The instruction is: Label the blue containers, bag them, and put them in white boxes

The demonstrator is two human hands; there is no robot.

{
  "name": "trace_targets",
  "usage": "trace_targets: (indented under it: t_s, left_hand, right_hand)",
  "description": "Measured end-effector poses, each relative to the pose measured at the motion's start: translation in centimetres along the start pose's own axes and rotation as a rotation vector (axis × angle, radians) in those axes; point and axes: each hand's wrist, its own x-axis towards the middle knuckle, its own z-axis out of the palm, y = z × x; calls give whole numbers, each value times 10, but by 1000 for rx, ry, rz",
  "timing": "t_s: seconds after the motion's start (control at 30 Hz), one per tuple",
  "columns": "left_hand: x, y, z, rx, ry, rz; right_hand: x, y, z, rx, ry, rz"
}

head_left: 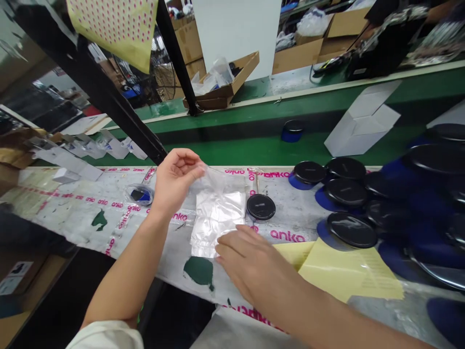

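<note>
My left hand (178, 177) is raised with thumb and fingers pinched on a thin clear plastic bag (215, 178). The bag hangs over the upper part of a flat stack of plastic bags (220, 218) on the table. Down at the stack's lower right edge, my right hand (254, 261) has its fingers stretched out, their tips at the bags; its thumb is mostly hidden. A dark blue jar with a black lid (260, 207) stands just right of the stack. To the left of my left hand lies a blue item in clear plastic wrap (141, 195).
Several blue jars with black lids (345, 191) crowd the right side, beside yellow paper (348, 271). An open white box (363, 118) and one jar (291, 131) stand on the green conveyor (240, 145). A black post (119, 104) rises at the left, near small white boxes (78, 165).
</note>
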Motion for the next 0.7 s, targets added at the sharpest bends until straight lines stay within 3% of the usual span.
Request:
trace_targets:
  t_s: [0.1,0.17,0.3,0.4,0.5,0.6,0.7]
  left_hand:
    - [-9,14,6,-79,-177,-159]
    - [-16,22,13,-94,-265,-236]
    - [-29,33,31,-83,-395,-305]
    - [-34,34,38,-81,-418,-344]
    - [-36,32,36,-142,-455,-435]
    - [-38,29,29,-278,-607,-576]
    - [-42,27,22,-374,-778,-625]
  right_hand:
    - [8,10,-37,38,388,154]
    - [16,19,-52,-34,529,274]
    - [25,35,-50,-2,400,255]
    - [24,39,-42,90,316,267]
    - [19,39,-46,238,313,443]
    - [13,38,-54,430,263,649]
    - [2,34,-57,478,266,672]
